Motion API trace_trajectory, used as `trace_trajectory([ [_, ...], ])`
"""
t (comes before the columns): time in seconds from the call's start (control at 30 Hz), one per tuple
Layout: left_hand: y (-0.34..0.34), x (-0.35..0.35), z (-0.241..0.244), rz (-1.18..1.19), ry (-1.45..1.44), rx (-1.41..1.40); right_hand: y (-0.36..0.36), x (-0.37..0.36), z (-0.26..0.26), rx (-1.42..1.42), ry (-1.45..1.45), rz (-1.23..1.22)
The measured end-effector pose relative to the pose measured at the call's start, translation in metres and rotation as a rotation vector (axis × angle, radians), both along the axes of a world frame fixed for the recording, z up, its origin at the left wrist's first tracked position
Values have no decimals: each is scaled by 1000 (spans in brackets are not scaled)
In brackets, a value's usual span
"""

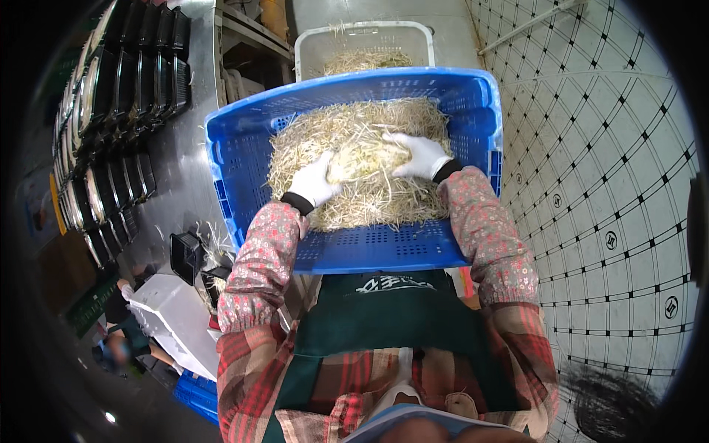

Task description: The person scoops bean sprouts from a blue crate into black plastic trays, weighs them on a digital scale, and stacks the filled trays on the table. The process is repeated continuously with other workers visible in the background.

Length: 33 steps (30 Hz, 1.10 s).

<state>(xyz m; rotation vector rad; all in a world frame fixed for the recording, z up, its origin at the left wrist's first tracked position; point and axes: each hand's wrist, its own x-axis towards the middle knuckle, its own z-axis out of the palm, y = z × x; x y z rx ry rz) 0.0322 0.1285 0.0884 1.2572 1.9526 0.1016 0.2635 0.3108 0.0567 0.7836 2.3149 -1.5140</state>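
A blue perforated plastic crate (354, 252) sits before me, with a thick bed of bean sprouts (399, 199) inside. My left hand (313, 180), in a white glove, presses against the left end of a pale yellowish clump of sprouts (363, 159). From the other end, my gloved right hand (418, 156) cups the same clump, fingers and thumb spread around it. Together the hands hold it between them, just at or above the top of the bed; the exact gap cannot be told. Loose strands hang about the clump.
Stacked black plastic trays (124, 83) stand on a steel table (171, 149) at left. A black tray (185, 257) lies near a white foam box (171, 321). Behind the crate is a white basket (363, 33) with sprouts. A patterned wall (598, 166) borders the right; another person (124, 332) is at lower left.
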Motion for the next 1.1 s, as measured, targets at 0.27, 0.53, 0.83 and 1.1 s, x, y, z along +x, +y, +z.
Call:
trace_trajectory([
  [0.27, -75, 32, -40, -280, 228, -141, -99, 14, -23, 535, -322, 370],
  [0.53, -75, -4, -4, -404, 87, -42, -28, 34, -29, 81, -152, -353],
  [0.83, -27, 18, 0, -753, 283, 472, -58, -19, -25, -168, 84, -441],
  [1.1, -128, 12, -94, 552, -505, 318, -20, 12, -105, 239, -88, -664],
])
